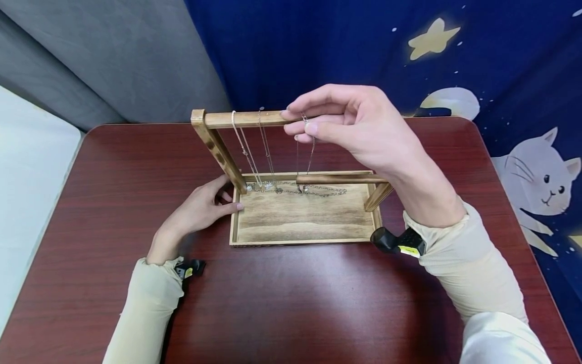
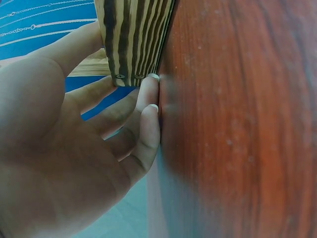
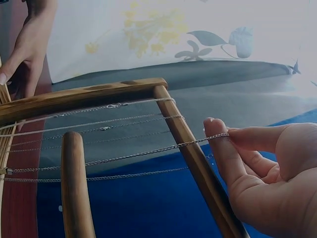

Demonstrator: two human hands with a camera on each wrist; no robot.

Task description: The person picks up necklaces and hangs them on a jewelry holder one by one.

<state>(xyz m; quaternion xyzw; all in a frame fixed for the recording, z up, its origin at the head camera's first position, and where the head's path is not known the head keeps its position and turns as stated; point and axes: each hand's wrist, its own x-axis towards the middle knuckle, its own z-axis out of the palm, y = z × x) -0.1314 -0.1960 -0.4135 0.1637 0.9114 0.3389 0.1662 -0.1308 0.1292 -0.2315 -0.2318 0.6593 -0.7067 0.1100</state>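
A wooden necklace stand [image 1: 218, 151] has a tray base, a high bar and a lower bar. Its left end is held by my left hand [image 1: 200, 206], thumb on the tray rim and fingers near the post. In the left wrist view the fingers [image 2: 148, 129] curl beside the striped wooden end. My right hand [image 1: 359, 121] is at the high bar, pinching a thin silver necklace [image 3: 148, 150] between thumb and index finger. This chain runs down towards the tray. Left of that hand, other necklaces [image 1: 245, 149] hang from the high bar, their pendants near the tray's back edge.
The lower bar [image 1: 341, 179] juts across the tray [image 1: 295, 217] from a short right post [image 1: 377, 197]. More chain [image 1: 327, 191] shows along the tray's back. The stand sits on a dark red table [image 1: 291, 303], with blue and grey curtains behind it.
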